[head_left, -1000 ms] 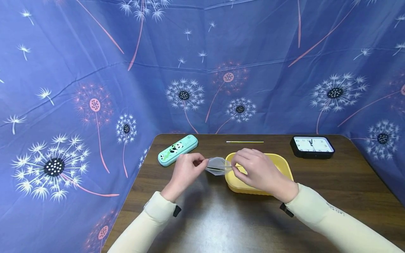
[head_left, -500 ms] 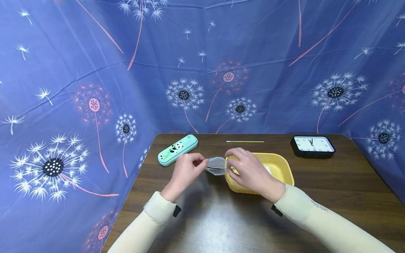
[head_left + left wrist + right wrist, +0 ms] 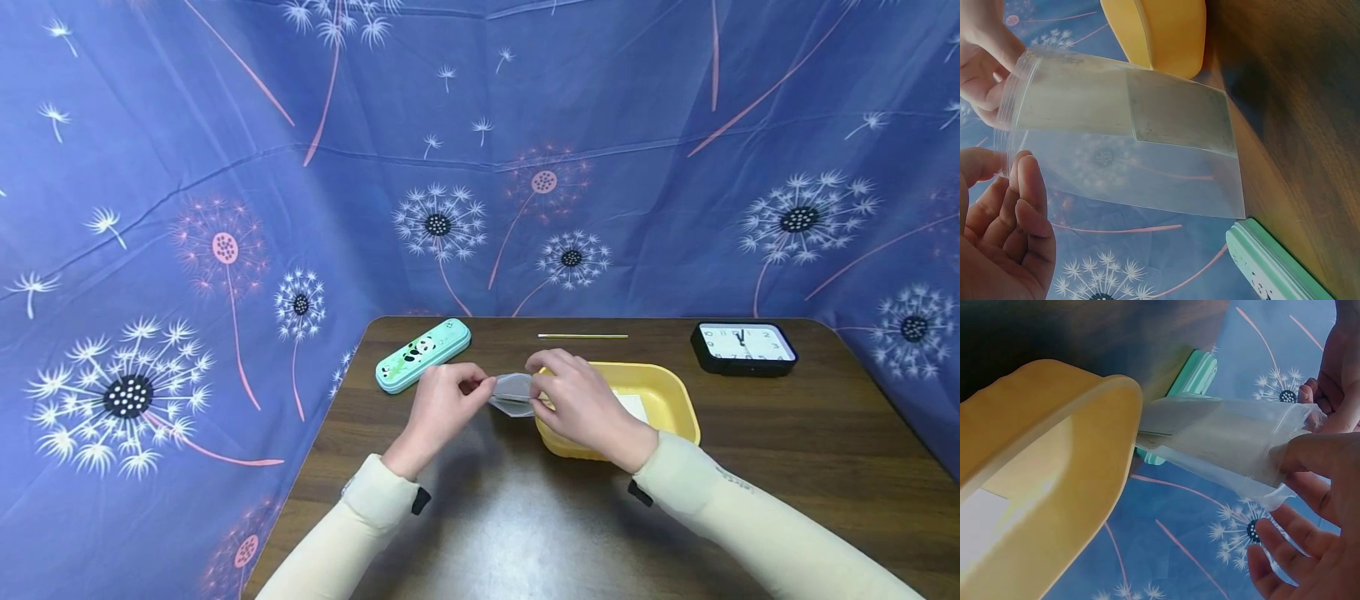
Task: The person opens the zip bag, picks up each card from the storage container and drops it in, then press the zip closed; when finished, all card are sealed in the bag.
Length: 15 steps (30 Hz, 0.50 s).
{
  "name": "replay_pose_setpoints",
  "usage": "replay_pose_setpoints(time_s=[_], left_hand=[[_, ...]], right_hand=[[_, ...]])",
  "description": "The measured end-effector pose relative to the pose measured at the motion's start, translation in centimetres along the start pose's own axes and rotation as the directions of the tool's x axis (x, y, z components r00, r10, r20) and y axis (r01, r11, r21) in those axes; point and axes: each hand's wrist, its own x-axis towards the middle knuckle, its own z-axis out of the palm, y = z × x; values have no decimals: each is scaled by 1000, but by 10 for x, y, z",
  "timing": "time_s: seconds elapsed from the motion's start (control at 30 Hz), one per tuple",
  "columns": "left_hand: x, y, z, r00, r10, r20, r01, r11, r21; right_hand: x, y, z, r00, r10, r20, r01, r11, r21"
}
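A clear zip bag (image 3: 1147,175) hangs between the two hands, its mouth toward the wrists. Flat pale paper sheets (image 3: 1179,112) lie overlapping inside it. My left hand (image 3: 442,400) pinches the bag's mouth edge between thumb and fingertips, its other fingers curled loosely. The right hand (image 3: 577,400), over the near-left part of a yellow basket (image 3: 671,400), pinches the end of the paper sheets at the bag's mouth; in the right wrist view its thumb (image 3: 1297,453) lies over them. A white piece (image 3: 982,519) rests inside the basket.
A mint pencil case (image 3: 423,356) with a panda print lies at the back left of the brown table (image 3: 495,517). A pencil (image 3: 582,336) lies along the back, and a black-framed clock (image 3: 744,348) stands back right. Patterned blue cloth (image 3: 480,208) hangs behind.
My right hand has slid left toward the bag with the paper sheets, uncovering more of the white piece in the basket. The left hand has stayed in place, still pinching the bag.
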Motion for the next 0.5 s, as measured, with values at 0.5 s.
replay_pose_setpoints(time_s=[0.5], left_hand=[[1,-1,0,1000,-5,3,6,1000,-9]], right_hand=[[13,-1,2,992,17,121,-13,999,-34]])
